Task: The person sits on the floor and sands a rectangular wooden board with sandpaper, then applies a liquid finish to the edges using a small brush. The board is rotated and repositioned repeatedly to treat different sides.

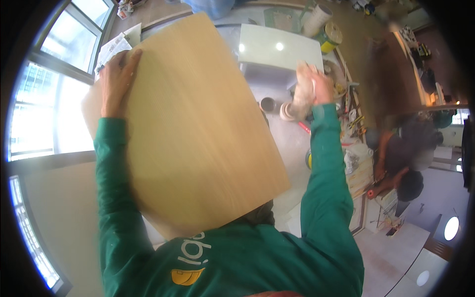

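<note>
A large flat wood-grain panel (198, 128) stands tilted in front of me, its lower edge close to my body. My left hand (116, 79) is closed on the panel's left edge near the top, with the fingertips partly out of sight. To the right of the panel, my right hand (322, 88) is closed around a pale beige cloth (299, 96), which hangs down to the left of it. Both the cloth and that hand are smeared by motion. The cloth is apart from the panel.
Beyond the panel stands a white glossy cabinet-like piece (282, 47). A grey cylinder (268, 104) is near the cloth. Behind are a yellow-green bucket (329, 39) and scattered tools (355, 119). Another person (405, 153) bends at the right. Windows (37, 109) line the left.
</note>
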Demonstrator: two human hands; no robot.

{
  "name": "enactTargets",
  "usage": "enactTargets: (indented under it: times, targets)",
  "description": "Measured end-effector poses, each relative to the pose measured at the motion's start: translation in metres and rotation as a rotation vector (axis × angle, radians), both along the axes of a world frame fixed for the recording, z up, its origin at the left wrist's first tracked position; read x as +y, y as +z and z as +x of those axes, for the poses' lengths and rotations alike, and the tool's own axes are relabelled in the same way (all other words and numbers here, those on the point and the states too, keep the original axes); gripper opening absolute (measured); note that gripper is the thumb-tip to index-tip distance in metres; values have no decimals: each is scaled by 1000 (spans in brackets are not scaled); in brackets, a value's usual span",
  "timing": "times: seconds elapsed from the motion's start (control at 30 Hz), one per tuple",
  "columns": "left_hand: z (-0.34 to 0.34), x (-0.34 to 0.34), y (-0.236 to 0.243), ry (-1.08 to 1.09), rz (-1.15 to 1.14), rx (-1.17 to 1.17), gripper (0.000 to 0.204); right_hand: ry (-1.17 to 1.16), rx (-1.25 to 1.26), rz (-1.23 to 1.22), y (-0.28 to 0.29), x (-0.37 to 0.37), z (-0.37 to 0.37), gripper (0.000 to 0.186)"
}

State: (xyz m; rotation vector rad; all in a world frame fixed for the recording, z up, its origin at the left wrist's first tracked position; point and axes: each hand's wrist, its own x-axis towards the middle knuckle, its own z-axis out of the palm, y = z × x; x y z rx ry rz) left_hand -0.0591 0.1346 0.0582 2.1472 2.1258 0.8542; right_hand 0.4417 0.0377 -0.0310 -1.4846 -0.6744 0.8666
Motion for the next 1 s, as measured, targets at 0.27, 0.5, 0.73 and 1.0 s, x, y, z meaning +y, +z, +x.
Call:
enactTargets:
  times: [0.27, 0.5, 0.73, 1.0]
  targets:
    - [-2, -22, 18, 25, -126, 52, 52, 30, 67, -93, -64, -7, 13, 37]
    - [-8, -38, 12, -32, -65, 151, 40, -94, 132, -312, -281, -125, 55, 38]
    - [32, -40, 24, -127, -103, 45, 45, -69, -91, -309, -310, -117, 51, 42]
    - [-17, -1, 4, 3, -137, 49, 48, -171, -845, -451, -303, -46, 83, 54]
